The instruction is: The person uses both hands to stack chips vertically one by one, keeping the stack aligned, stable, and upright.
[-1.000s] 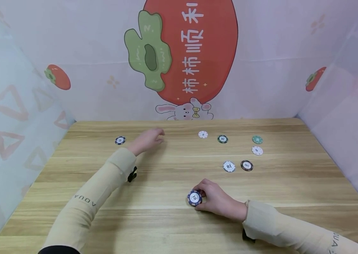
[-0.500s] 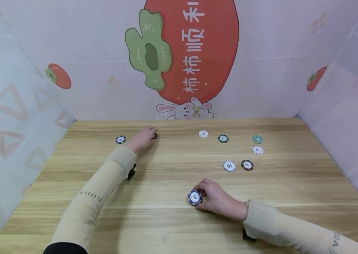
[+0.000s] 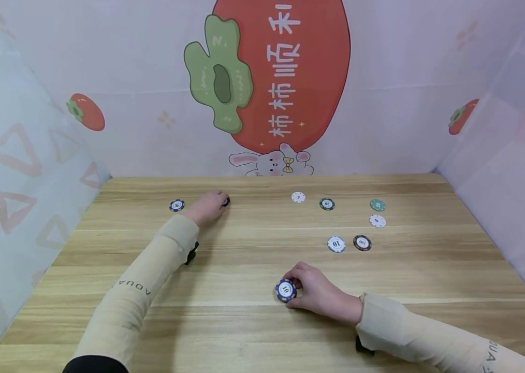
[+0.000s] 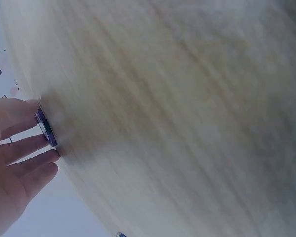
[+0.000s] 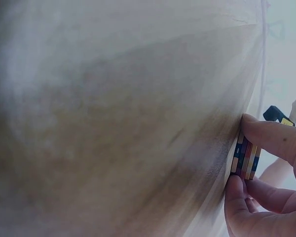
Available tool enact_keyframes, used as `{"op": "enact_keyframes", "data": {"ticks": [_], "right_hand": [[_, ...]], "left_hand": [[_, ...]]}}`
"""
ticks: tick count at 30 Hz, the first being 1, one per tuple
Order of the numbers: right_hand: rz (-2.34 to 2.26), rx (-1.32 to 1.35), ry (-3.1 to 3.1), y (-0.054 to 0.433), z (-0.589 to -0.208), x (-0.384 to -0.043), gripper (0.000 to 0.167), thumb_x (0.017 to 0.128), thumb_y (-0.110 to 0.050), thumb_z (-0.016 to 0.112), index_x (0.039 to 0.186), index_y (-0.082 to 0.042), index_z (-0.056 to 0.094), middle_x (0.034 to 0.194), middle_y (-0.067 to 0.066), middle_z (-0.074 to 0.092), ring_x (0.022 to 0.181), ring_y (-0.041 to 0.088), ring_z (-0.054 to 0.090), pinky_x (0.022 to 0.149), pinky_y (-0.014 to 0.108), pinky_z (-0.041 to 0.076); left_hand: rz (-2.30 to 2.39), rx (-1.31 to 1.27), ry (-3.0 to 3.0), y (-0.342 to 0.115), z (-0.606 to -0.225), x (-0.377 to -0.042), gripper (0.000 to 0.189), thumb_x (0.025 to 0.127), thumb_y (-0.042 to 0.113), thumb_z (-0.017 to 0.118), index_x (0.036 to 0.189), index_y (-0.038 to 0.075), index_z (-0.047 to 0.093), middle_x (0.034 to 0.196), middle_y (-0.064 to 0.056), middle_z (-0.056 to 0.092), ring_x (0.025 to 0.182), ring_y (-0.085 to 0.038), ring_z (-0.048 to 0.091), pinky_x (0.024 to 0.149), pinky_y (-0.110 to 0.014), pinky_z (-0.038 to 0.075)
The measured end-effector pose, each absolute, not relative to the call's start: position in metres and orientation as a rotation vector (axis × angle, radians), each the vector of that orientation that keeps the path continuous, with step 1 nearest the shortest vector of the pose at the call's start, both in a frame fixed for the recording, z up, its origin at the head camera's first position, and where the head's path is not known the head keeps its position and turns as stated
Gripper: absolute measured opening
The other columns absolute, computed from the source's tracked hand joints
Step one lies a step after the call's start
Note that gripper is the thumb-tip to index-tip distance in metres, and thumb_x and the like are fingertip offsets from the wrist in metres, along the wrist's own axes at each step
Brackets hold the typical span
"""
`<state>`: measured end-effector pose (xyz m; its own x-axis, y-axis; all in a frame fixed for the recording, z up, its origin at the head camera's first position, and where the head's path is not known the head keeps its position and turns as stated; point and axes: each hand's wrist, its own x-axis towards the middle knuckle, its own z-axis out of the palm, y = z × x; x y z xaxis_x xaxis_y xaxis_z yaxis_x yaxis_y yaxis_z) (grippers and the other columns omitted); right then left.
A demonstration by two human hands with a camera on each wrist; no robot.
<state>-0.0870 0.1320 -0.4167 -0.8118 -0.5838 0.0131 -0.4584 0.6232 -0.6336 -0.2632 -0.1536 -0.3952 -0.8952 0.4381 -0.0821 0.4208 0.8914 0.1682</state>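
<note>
Gripping a blue-topped chip stack [image 3: 286, 290] on the near middle of the table [image 3: 225, 336], the right hand [image 3: 317, 293] curled round its edge. Pinching 1 dark-edged chip [image 4: 46, 127] far left with the left hand [image 3: 207, 206], near 1 blue chip [image 3: 177, 205].

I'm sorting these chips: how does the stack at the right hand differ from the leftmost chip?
The stack is several chips thick; the leftmost chip looks single. The right hand grips the stack; the leftmost chip lies untouched. Both tops show a dark-blue rim around a white centre.
</note>
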Motion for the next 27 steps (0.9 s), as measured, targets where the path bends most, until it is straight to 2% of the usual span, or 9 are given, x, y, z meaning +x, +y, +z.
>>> {"op": "enact_keyframes", "data": {"ticks": [6,11,21,27], "right_hand": [[-0.95,-0.855,2.649,0.1326,-0.4172,-0.0867,0.041,0.065,-0.01,0.08,0.101,0.0,0.062,0.093,0.002,0.053,0.081,0.012,0.051,0.071,0.022,0.046],[-0.951,-0.853,2.642,0.1334,-0.4187,-0.0871,0.041,0.066,-0.011,0.079,0.101,0.0,0.062,0.094,0.002,0.053,0.083,0.012,0.052,0.072,0.023,0.047],[-0.934,-0.829,2.639,0.1331,-0.42,-0.0879,0.041,0.067,-0.011,0.079,0.102,-0.001,0.062,0.095,0.0,0.052,0.083,0.011,0.051,0.073,0.022,0.046],[-0.947,-0.847,2.637,0.1327,-0.4186,-0.0875,0.041,0.066,-0.011,0.079,0.102,-0.001,0.062,0.094,0.001,0.053,0.083,0.011,0.051,0.072,0.023,0.046]], "left_hand": [[0.206,0.656,2.95,-0.1499,-0.3922,-0.2627,0.017,0.093,0.01,0.047,0.104,-0.002,0.053,0.101,-0.018,0.057,0.097,-0.03,0.056,0.085,-0.041,0.045],[0.173,0.687,2.973,-0.1487,-0.3919,-0.2625,0.015,0.092,0.008,0.048,0.101,-0.003,0.053,0.095,-0.017,0.057,0.089,-0.029,0.057,0.08,-0.039,0.048],[0.198,0.722,3.039,-0.1486,-0.3913,-0.2645,0.024,0.083,0.003,0.059,0.104,-0.007,0.053,0.098,-0.019,0.048,0.088,-0.03,0.052,0.082,-0.04,0.046],[0.253,0.707,3.049,-0.1465,-0.3877,-0.2616,0.015,0.085,0.002,0.058,0.099,-0.003,0.056,0.096,-0.015,0.05,0.086,-0.025,0.052,0.078,-0.036,0.046]]}}
